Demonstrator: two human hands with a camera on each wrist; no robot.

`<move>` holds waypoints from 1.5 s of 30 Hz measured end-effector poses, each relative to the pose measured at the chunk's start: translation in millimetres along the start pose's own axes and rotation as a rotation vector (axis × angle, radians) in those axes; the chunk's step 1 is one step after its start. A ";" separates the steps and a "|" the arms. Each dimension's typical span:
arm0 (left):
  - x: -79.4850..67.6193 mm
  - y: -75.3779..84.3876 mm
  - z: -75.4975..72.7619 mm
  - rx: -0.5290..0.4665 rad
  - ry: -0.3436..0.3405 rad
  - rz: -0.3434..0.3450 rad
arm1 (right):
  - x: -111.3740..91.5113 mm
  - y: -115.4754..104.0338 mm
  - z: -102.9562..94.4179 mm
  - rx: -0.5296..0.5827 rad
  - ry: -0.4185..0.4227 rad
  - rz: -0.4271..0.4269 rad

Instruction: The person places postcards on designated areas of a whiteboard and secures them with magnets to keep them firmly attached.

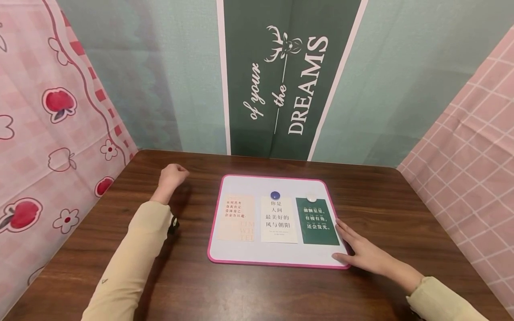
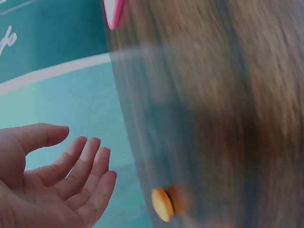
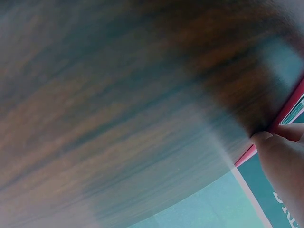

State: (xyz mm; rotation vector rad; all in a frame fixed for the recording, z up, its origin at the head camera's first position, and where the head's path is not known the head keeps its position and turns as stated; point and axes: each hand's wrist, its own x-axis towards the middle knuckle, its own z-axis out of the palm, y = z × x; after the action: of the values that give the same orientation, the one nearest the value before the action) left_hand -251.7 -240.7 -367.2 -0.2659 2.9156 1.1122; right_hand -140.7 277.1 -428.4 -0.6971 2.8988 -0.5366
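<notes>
A white magnetic board (image 1: 261,255) with a pink rim lies on the table, bearing three printed cards. A blue round magnet (image 1: 275,195) sits at the top of the middle cream card (image 1: 279,234), and a white magnet (image 1: 311,197) at the top of the green card (image 1: 319,236). The left card (image 1: 230,229) is pale peach. My left hand (image 1: 172,176) is beyond the board's left side, fingers loosely bent around nothing. Near its fingertips, an orange magnet (image 2: 162,205) shows in the left wrist view. My right hand (image 1: 363,252) rests at the board's right edge, fingers extended.
The dark wooden table (image 1: 180,285) ends at a green curtain (image 1: 188,89) with white lettering. Patterned pink cloths hang at the left (image 1: 40,133) and right (image 1: 474,178).
</notes>
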 end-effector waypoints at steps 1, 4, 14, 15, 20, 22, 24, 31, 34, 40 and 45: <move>0.1 -2.4 -1.4 -0.011 0.006 -0.010 | 0.0 0.1 0.1 0.000 0.002 0.000; 0.3 -9.1 -5.0 -0.037 0.024 -0.037 | -0.2 0.7 -0.1 -0.003 0.008 -0.005; 0.6 -28.4 -7.7 -0.089 0.149 -0.090 | -0.2 0.6 0.5 -0.001 0.003 0.004; 1.0 -30.6 -7.8 -0.089 0.160 -0.093 | -0.3 0.7 0.6 0.000 0.001 0.005; 1.1 -38.7 -8.5 -0.080 0.212 -0.148 | -0.2 0.8 0.6 0.003 -0.002 0.004; 1.1 -40.7 -9.1 -0.076 0.209 -0.187 | -0.2 0.8 0.6 0.006 -0.004 0.004; 1.7 -42.4 -9.7 -0.065 0.199 -0.229 | -0.3 0.7 0.5 0.009 -0.007 0.006; 5.5 -48.1 -10.6 -0.041 0.140 -0.290 | -0.7 0.2 -0.2 0.009 -0.008 0.006; 6.8 -49.3 -10.2 -0.015 0.133 -0.287 | -0.6 0.3 0.1 0.002 -0.006 0.006; 9.6 -49.7 -9.9 0.052 0.106 -0.316 | -0.3 -0.1 0.3 0.004 -0.008 0.009; 11.6 -48.9 -9.7 0.070 0.089 -0.331 | 0.0 -1.0 -0.8 0.013 -0.013 0.015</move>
State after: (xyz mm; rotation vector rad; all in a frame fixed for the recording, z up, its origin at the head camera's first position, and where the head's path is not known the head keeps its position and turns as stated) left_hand -254.7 -284.8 -393.0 -0.7812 2.8306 0.9667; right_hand -140.4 276.6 -427.3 -0.6741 2.8838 -0.5470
